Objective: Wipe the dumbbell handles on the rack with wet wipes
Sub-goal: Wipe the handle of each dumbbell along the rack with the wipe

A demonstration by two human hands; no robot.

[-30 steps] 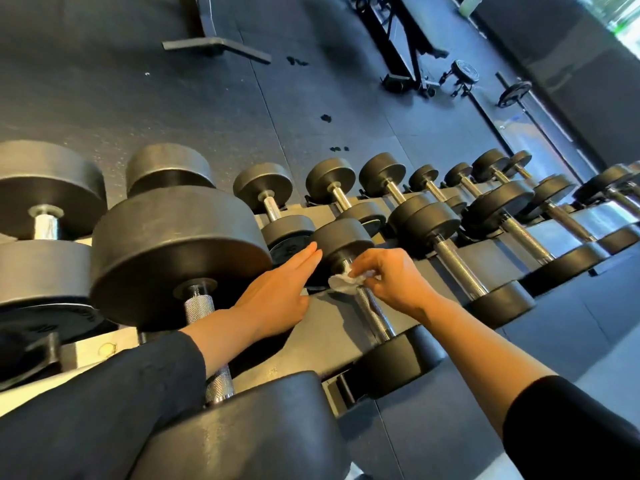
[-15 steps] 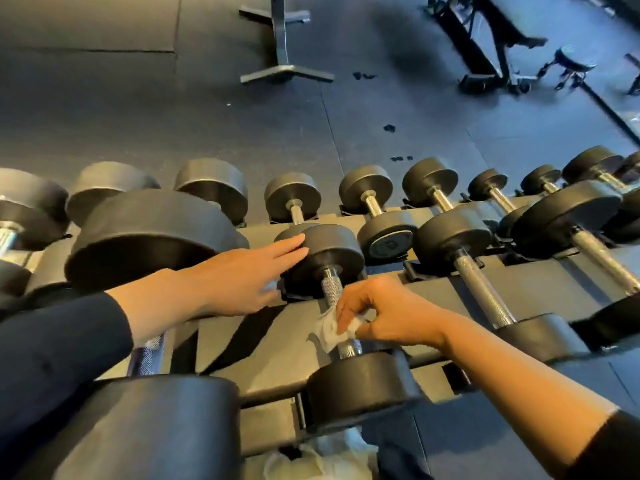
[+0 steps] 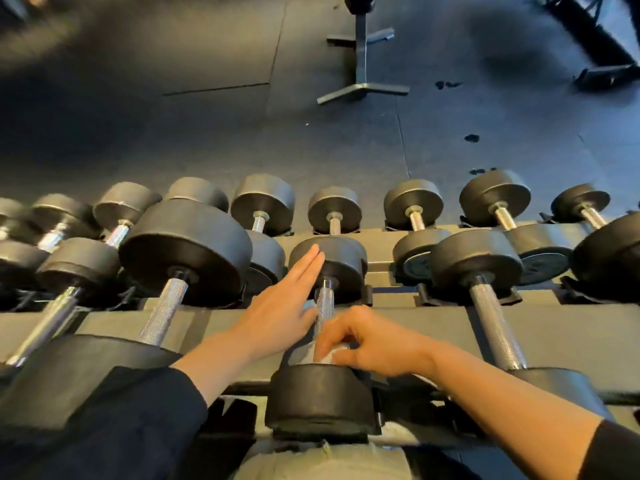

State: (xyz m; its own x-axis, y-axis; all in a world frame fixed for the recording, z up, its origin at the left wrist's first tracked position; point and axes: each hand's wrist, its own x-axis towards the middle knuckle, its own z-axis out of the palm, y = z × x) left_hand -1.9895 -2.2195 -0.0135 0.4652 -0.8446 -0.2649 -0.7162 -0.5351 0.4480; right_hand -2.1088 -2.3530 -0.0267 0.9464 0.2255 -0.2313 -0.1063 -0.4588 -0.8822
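A small black dumbbell lies on the grey rack (image 3: 571, 327) in front of me, its knurled steel handle (image 3: 323, 304) running toward me. My right hand (image 3: 372, 344) grips a white wet wipe (image 3: 329, 355) wrapped round the near end of that handle, just above the near head (image 3: 320, 400). My left hand (image 3: 282, 306) lies flat with straight fingers against the far head (image 3: 343, 261) of the same dumbbell.
Bigger dumbbells flank it: one at left (image 3: 183, 251) with handle (image 3: 162, 311), one at right (image 3: 476, 259) with handle (image 3: 491, 327). Several smaller dumbbells line the far row (image 3: 334, 209). A steel stand base (image 3: 362, 88) stands on the dark rubber floor beyond.
My right hand has slid the wipe down the handle from the far head to the near head. My left hand stays on the far head. The view has swung to face the rack.
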